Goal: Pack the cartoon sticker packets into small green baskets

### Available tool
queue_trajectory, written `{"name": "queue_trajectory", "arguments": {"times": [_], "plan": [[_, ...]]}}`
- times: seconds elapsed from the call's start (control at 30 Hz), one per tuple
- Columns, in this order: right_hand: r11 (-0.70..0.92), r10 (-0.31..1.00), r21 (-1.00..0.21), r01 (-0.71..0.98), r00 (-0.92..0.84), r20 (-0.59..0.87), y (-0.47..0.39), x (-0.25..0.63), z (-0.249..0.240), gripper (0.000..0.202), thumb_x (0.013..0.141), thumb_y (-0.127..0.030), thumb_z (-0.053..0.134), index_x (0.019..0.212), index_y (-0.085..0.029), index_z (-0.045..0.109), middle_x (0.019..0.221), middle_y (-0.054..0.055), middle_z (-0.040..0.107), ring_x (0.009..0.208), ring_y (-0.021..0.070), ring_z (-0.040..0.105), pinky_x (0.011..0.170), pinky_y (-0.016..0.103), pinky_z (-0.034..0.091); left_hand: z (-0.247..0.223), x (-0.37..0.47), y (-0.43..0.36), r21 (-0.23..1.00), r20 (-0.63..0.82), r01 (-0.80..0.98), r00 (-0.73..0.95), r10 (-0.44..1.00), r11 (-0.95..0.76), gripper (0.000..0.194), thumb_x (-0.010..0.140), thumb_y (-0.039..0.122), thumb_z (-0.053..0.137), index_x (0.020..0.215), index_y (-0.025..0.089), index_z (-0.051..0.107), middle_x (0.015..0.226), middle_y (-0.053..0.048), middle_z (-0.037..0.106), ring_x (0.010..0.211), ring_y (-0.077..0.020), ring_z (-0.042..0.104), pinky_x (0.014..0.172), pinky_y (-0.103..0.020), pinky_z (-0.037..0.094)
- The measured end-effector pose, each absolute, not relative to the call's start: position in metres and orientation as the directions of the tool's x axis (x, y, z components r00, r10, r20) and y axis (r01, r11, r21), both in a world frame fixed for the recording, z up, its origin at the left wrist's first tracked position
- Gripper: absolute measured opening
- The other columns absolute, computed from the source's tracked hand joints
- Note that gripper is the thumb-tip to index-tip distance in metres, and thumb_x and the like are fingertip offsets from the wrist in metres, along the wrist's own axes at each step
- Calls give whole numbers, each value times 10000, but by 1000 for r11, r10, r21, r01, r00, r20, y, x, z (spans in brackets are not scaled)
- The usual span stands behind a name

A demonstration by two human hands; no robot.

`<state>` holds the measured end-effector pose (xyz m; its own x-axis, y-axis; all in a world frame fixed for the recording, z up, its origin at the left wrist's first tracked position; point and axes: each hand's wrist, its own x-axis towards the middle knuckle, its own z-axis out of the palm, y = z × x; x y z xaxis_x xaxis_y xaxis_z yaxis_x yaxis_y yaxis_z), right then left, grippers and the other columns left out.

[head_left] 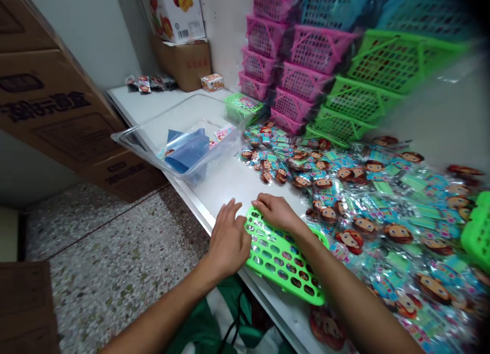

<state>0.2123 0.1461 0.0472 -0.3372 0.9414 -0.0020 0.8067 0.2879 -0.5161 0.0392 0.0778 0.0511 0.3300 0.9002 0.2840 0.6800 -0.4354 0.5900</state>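
The green perforated basket (281, 259) lies at the near edge of the white table (225, 183), apparently for easy reach, beside cartoon-face packets (398, 232). The left hand (230, 239), fingers extended, meets its left end; the right hand (278, 212) curls over the far corner; clamping cannot be confirmed.

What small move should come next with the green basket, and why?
I'd probably slide the right hand along the green perforated basket toward its opposite end and steady it there. Both hands are at one end: the right hand over a corner, the left hand beside it, fingers spread. No hand is at the other end.
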Motion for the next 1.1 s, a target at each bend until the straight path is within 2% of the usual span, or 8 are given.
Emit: {"name": "queue_trajectory", "arguments": {"times": [0.1,0.2,0.37,0.53,0.63,0.77,0.83,1.1], "plan": [[206,961,-657,725,-277,-3,146,213,42,201,841,-360,491,775,-211,608,778,27,669,722,180,575,663,259,345,65,53,98,510,306,632,501,809,-584,624,857,380,469,1389,116,280,1490,-188,224,1400,-312,96,1112,-531,168],[102,984,-767,634,-179,-16,154,216,34,142,778,-321,545,770,-203,623,752,28,676,719,192,597,655,259,388,57,68,107,469,239,543,681,692,-697,943,811,562,475,1449,95,-40,1524,-217,48,1404,-323,24,1110,-528,142],[-69,985,-870,489,172,18,163,245,38,361,884,-254,251,1121,-142,499,1022,93,639,736,140,620,653,250,459,50,75,106,353,89,584,757,648,-731,887,717,725,439,1443,288,176,1535,-149,89,1381,-418,23,1029,-662,131],[-66,911,-891,448,391,129,97,305,49,342,847,-459,460,988,-172,583,937,61,647,800,186,591,723,303,450,64,77,104,283,5,644,740,673,-711,812,711,759,390,1411,371,250,1524,-121,160,1374,-420,97,1016,-634,212],[-126,952,-940,317,307,-24,50,324,36,315,786,-487,571,830,-184,642,806,28,650,770,194,576,721,311,431,65,79,105,254,-12,653,739,673,-713,823,710,769,373,1416,368,238,1516,-130,179,1369,-423,116,1011,-630,226],[-239,923,-956,-170,267,-278,31,316,14,309,725,-490,650,821,-198,617,693,-17,626,613,155,563,598,279,442,61,81,105,228,-11,655,741,671,-720,826,716,765,369,1422,365,218,1520,-124,171,1374,-413,108,1028,-621,207],[-238,900,-930,-280,297,-320,34,309,7,317,715,-500,656,798,-202,588,645,-32,609,555,142,548,551,269,439,60,82,105,211,7,649,747,665,-731,828,717,762,377,1424,363,212,1527,-107,157,1380,-402,94,1054,-616,155],[-154,898,-976,-154,389,-203,36,299,1,359,748,-558,589,794,-202,575,655,-20,627,584,159,568,574,282,467,63,80,108,203,-4,445,891,453,-872,707,805,683,332,1422,358,215,1548,-41,59,1405,-319,43,1102,-563,38]]}}
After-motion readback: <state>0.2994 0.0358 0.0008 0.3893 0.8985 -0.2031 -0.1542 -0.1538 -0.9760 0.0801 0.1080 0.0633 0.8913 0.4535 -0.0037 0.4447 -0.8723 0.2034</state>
